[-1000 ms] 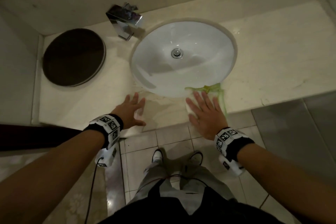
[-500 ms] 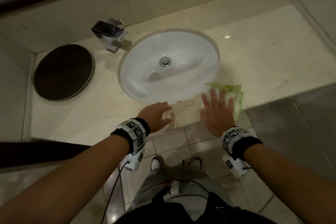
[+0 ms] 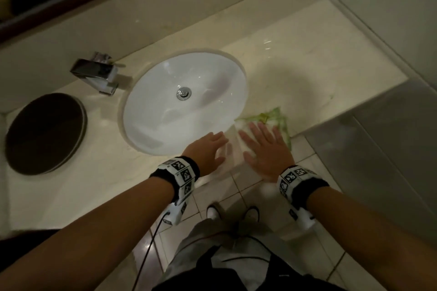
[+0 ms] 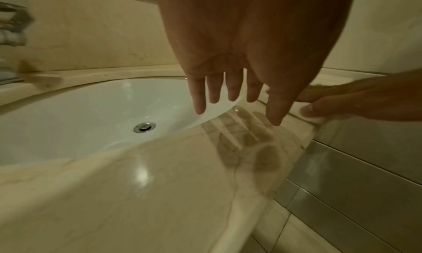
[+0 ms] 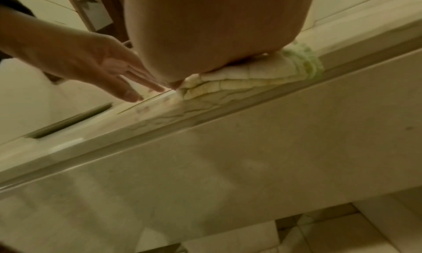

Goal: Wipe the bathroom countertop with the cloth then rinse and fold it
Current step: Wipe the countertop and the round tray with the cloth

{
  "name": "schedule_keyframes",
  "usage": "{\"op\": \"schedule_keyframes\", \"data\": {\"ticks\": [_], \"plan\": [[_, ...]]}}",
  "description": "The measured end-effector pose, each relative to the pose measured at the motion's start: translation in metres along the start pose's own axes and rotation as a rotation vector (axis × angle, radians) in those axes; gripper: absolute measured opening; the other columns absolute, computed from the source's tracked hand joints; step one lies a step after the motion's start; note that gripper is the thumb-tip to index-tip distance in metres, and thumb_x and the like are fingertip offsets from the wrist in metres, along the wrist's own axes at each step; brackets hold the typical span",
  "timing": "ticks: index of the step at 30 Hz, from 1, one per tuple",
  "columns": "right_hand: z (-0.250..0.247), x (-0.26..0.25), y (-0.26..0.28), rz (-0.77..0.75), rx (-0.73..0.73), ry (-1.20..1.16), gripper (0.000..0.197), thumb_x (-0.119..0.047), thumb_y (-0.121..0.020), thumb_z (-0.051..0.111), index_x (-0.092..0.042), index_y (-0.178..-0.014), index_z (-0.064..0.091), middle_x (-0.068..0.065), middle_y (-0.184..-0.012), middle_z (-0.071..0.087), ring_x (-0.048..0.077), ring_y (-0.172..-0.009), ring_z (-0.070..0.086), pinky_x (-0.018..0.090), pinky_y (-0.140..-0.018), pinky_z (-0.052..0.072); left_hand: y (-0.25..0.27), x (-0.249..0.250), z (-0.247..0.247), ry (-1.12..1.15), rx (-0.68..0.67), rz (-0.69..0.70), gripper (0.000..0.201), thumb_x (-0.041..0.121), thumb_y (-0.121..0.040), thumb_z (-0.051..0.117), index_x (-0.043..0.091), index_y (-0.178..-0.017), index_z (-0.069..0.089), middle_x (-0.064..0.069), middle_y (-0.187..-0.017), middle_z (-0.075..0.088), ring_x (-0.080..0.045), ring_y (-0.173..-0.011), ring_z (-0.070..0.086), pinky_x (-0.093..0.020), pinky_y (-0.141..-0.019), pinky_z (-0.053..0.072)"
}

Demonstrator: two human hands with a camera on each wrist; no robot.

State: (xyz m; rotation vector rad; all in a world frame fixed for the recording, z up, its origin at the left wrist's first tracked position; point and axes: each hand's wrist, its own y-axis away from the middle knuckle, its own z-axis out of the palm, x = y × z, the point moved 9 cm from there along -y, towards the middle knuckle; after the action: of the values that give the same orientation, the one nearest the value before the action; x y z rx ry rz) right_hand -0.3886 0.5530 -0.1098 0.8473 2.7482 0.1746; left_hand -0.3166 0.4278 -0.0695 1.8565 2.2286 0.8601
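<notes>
A white cloth with a green edge [image 3: 275, 117] lies on the cream countertop [image 3: 307, 73] at its front edge, just right of the sink. My right hand [image 3: 264, 144] presses flat on the cloth with straight, spread fingers; the right wrist view shows the cloth [image 5: 251, 76] bunched under the palm. My left hand [image 3: 208, 146] hovers with straight fingers over the counter's front strip beside the sink rim, a little left of the right hand. In the left wrist view the left hand [image 4: 235, 92] floats above its reflection and holds nothing.
The white oval sink [image 3: 186, 101] with a metal drain [image 3: 183, 92] sits mid-counter. A chrome faucet [image 3: 95, 73] stands at its back left, a dark round disc [image 3: 45, 132] further left. Walls close the back and right. Tiled floor [image 3: 236, 196] and my shoes lie below.
My right hand has slid the cloth rightward along the counter's front edge, past the sink. My left hand has followed to the right and now hovers close to the right hand.
</notes>
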Motion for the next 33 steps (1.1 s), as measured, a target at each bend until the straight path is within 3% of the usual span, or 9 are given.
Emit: {"op": "schedule_keyframes", "data": {"ticks": [4,7,9,13,16,21,24,28,33], "plan": [[-0.016,0.072,-0.006,0.220,-0.006,0.011,0.066,-0.054,-0.092,0.022,-0.029,-0.152,0.023,0.009,-0.159,0.021,0.034,-0.145,0.022,0.057,-0.113,0.018,-0.024,0.006,0.014,-0.046,-0.147,0.001,0.077,0.052,-0.095,0.047,0.032,-0.154,0.002,0.008,-0.162,-0.008,-0.021,-0.149,-0.002,-0.044,-0.115,0.027],[-0.022,0.112,-0.005,0.367,-0.031,0.007,0.068,-0.058,-0.092,0.010,-0.031,-0.154,0.004,0.006,-0.163,0.005,0.031,-0.149,0.004,0.056,-0.116,0.008,-0.035,0.014,0.022,-0.055,-0.191,0.030,0.084,0.054,-0.093,0.050,0.030,-0.154,-0.003,0.004,-0.160,-0.018,-0.023,-0.149,-0.001,-0.044,-0.115,0.026],[-0.017,0.109,-0.005,0.404,-0.069,0.006,0.064,-0.055,-0.096,0.011,-0.031,-0.153,-0.005,0.004,-0.163,-0.007,0.029,-0.148,-0.009,0.054,-0.117,-0.001,-0.035,0.013,0.027,-0.044,-0.205,0.033,0.085,0.053,-0.093,0.050,0.030,-0.154,-0.005,0.003,-0.160,-0.021,-0.024,-0.149,0.001,-0.043,-0.116,0.026],[-0.016,0.083,-0.007,0.502,-0.102,-0.075,0.064,-0.050,-0.099,0.019,-0.030,-0.154,-0.008,0.003,-0.161,-0.016,0.029,-0.146,-0.019,0.054,-0.117,-0.009,-0.035,0.013,0.028,-0.041,-0.204,0.055,0.085,0.053,-0.094,0.050,0.029,-0.154,-0.005,0.002,-0.159,-0.022,-0.026,-0.149,0.001,-0.044,-0.115,0.026],[-0.011,0.050,-0.008,0.454,-0.153,-0.078,0.064,-0.048,-0.098,0.017,-0.029,-0.153,-0.009,0.003,-0.160,-0.020,0.029,-0.145,-0.023,0.055,-0.116,-0.010,-0.036,0.016,0.027,-0.047,-0.200,0.067,0.084,0.051,-0.095,0.050,0.027,-0.154,-0.004,0.000,-0.160,-0.021,-0.026,-0.149,0.001,-0.043,-0.116,0.025],[0.000,0.012,-0.002,0.278,-0.175,0.012,0.066,-0.049,-0.091,0.001,-0.029,-0.154,-0.005,0.004,-0.161,-0.016,0.031,-0.146,-0.019,0.057,-0.116,-0.006,-0.039,0.010,0.029,-0.078,-0.199,0.111,0.084,0.055,-0.095,0.046,0.027,-0.154,-0.006,0.000,-0.160,-0.020,-0.026,-0.149,0.004,-0.046,-0.111,0.036],[-0.002,0.018,0.001,0.246,-0.160,0.035,0.065,-0.050,-0.092,0.003,-0.032,-0.153,-0.007,0.000,-0.161,-0.016,0.026,-0.147,-0.017,0.054,-0.118,-0.004,-0.041,0.010,0.029,-0.097,-0.213,0.132,0.084,0.055,-0.095,0.046,0.026,-0.154,-0.006,-0.002,-0.160,-0.020,-0.028,-0.148,0.007,-0.047,-0.110,0.037],[-0.004,0.039,0.002,0.257,-0.139,0.015,0.067,-0.055,-0.088,0.008,-0.039,-0.149,-0.012,-0.005,-0.159,-0.020,0.015,-0.144,-0.022,0.044,-0.116,-0.013,-0.043,0.010,0.029,-0.108,-0.214,0.154,0.085,0.056,-0.094,0.047,0.026,-0.154,-0.005,-0.003,-0.160,-0.018,-0.030,-0.148,0.011,-0.046,-0.109,0.037],[-0.016,0.082,0.000,0.319,-0.174,0.046,0.071,-0.062,-0.083,0.005,-0.043,-0.150,-0.010,-0.005,-0.160,-0.018,0.019,-0.147,-0.017,0.045,-0.119,-0.007,-0.040,0.006,0.026,-0.095,-0.193,0.185,0.081,0.057,-0.095,0.044,0.030,-0.154,-0.003,0.001,-0.161,-0.017,-0.027,-0.147,0.015,-0.044,-0.109,0.039]]}}
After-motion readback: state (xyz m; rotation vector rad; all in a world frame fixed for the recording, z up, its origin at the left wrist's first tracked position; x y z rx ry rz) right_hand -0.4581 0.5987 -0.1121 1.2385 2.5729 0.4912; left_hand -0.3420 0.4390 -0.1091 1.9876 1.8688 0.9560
